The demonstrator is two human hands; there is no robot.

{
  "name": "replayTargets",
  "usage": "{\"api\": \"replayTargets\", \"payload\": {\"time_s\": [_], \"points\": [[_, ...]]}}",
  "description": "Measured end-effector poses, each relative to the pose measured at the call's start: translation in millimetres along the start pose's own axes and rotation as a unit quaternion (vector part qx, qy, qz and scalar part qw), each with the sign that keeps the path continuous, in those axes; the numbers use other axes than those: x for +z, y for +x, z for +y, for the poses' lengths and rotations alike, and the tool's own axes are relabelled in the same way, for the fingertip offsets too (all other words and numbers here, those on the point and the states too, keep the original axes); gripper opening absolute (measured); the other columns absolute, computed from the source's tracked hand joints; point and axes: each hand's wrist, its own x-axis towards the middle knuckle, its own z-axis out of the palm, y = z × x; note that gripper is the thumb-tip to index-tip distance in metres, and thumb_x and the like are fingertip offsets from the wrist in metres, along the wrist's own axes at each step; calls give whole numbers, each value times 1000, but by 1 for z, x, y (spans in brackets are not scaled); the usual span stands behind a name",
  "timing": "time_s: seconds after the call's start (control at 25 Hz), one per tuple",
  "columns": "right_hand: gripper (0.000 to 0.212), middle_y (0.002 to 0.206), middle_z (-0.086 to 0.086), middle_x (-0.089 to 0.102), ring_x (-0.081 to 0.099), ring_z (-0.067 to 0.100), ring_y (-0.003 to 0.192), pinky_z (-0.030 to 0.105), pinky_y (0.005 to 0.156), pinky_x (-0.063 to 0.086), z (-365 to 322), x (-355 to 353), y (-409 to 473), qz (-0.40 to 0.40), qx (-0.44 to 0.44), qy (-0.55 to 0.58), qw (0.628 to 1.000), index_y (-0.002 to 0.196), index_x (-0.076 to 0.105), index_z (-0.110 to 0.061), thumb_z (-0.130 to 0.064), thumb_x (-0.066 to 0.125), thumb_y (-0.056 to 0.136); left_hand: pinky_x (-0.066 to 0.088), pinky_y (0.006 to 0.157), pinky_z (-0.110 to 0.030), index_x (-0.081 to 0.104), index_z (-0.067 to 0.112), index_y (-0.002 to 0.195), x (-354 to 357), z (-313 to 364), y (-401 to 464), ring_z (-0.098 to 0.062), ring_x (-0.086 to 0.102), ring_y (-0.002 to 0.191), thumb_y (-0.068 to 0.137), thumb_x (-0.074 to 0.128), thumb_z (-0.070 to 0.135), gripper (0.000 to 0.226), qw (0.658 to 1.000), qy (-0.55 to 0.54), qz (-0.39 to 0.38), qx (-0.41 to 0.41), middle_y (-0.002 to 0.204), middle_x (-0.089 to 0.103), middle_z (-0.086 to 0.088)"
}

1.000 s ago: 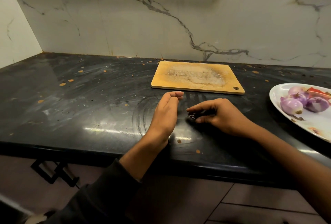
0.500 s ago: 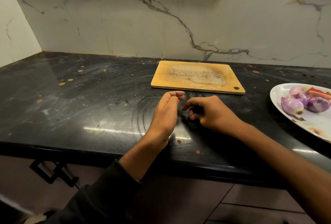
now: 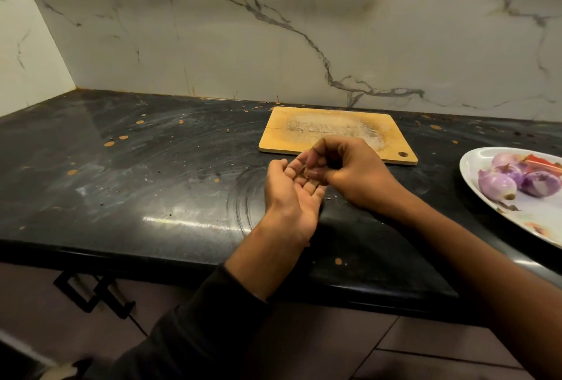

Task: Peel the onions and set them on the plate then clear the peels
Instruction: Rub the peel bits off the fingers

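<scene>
Curled fingers of the right hand (image 3: 349, 171) hover over the upturned, cupped palm of the left hand (image 3: 292, 194), which lies relaxed and grasps nothing; whether the right fingertips pinch a scrap of peel is too blurred to tell. Peeled onions (image 3: 517, 180) already sit on the plate (image 3: 474, 167) at the right (well apart from the hands), so the step in hand looks like clearing peels from the counter (image 3: 137, 185). Next would likely come gathering remaining flecks into the cupped palm without spilling them.
</scene>
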Motion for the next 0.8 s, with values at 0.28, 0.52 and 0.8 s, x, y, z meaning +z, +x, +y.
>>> {"api": "replayTargets", "payload": {"time_s": [0.28,0.52,0.8], "points": [[18,86,-3,76,73,7,80,28,78,61,-16,-5,-1,-53,-48,-48,996,92,75,-12,-6,83,78,50,77,-23,64,11,82,5,-4,-3,-12,67,72,101,31,28,42,999,-41,4,-30,72,72,-4],[21,92,-4,78,73,3,85,30,83,61,-14,-11,-3,-73,-32,-49,996,100,78,-13,0,76,83,46,87,-30,64,5,97,4,-5,0,-20,63,93,103,27,27,43,998,-66,-3,-19,96,68,-13],[17,91,-4,78,73,6,85,31,82,61,-8,-10,-3,-63,-61,-71,994,93,80,-16,-5,80,81,46,79,-28,65,7,101,4,-7,2,-17,68,81,106,25,29,46,999,-48,4,-17,86,72,-10]]}}
